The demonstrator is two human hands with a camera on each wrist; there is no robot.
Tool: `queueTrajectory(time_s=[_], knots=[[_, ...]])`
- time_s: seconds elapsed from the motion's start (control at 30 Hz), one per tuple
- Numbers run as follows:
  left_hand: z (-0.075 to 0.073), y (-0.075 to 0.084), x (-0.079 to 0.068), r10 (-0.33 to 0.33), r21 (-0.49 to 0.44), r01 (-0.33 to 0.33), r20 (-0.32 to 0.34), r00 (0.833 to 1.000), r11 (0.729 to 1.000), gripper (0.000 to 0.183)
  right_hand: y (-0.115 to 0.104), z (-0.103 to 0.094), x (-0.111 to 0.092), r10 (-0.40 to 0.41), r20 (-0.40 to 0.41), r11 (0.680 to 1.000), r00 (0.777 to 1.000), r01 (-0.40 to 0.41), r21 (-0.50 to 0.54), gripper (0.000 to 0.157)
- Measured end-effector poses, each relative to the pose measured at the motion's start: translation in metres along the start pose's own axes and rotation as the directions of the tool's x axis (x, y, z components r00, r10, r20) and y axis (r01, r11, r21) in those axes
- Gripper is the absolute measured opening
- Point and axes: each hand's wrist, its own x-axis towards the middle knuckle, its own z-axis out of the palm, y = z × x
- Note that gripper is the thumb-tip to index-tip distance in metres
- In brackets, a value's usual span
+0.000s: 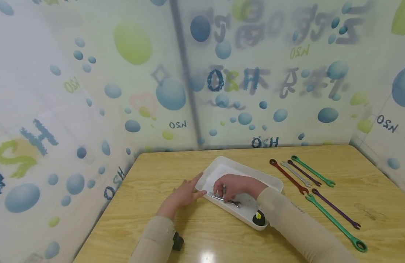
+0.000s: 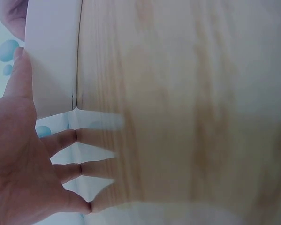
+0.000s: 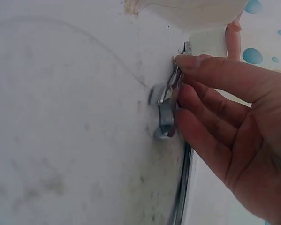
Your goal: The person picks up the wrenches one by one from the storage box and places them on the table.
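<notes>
My right hand (image 1: 231, 185) is down inside the white tray (image 1: 274, 181). In the right wrist view, its thumb and fingers pinch a small silver wrench (image 3: 166, 112), with the open end toward the camera. A second shiny metal handle (image 3: 181, 187) lies below it in that view. In the head view, a silver wrench (image 1: 236, 203) shows in the tray under the right fingers. My left hand (image 1: 183, 193) is at the tray's left corner, fingers spread and straight. The left thumb (image 2: 19, 77) lies along the tray's wall, the other fingers reaching past the corner.
On the wooden table (image 1: 149, 171), right of the tray, lie a red wrench (image 1: 288, 176), a silver wrench (image 1: 295, 174), purple wrenches (image 1: 336, 209) and green wrenches (image 1: 335, 222). A black piece with a yellow label (image 1: 258, 217) shows beside the right sleeve. Patterned curtains (image 1: 222, 120) enclose the table.
</notes>
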Motion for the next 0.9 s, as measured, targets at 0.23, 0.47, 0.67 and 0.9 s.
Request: queueTrajectory(time_s=[0.23, 0.47, 0.67, 0.9], knots=[[0.0003, -0.0007, -0.0013, -0.017, -0.004, 0.017, 0.002, 1.0, 1.0, 0.074, 0.0026, -0.0014, 0.0008, 0.003, -0.029, 0.999, 1.0, -0.004, -0.035, 0.031], [0.0007, -0.0001, -0.0003, -0.008, -0.001, 0.008, 0.0, 1.0, 1.0, 0.074, 0.0019, -0.0019, -0.0002, 0.018, -0.053, 0.995, 0.998, -0.024, -0.099, 0.027], [0.0008, -0.0002, -0.0002, -0.001, 0.006, 0.001, -0.001, 1.0, 1.0, 0.074, -0.0016, -0.0015, -0.0019, 0.007, -0.054, 0.989, 0.999, -0.015, -0.148, 0.025], [0.0012, -0.002, -0.0012, -0.002, 0.012, 0.002, -0.006, 1.0, 1.0, 0.075, -0.0056, -0.0002, -0.0018, 0.038, -0.037, 0.985, 0.999, -0.044, -0.164, 0.026]])
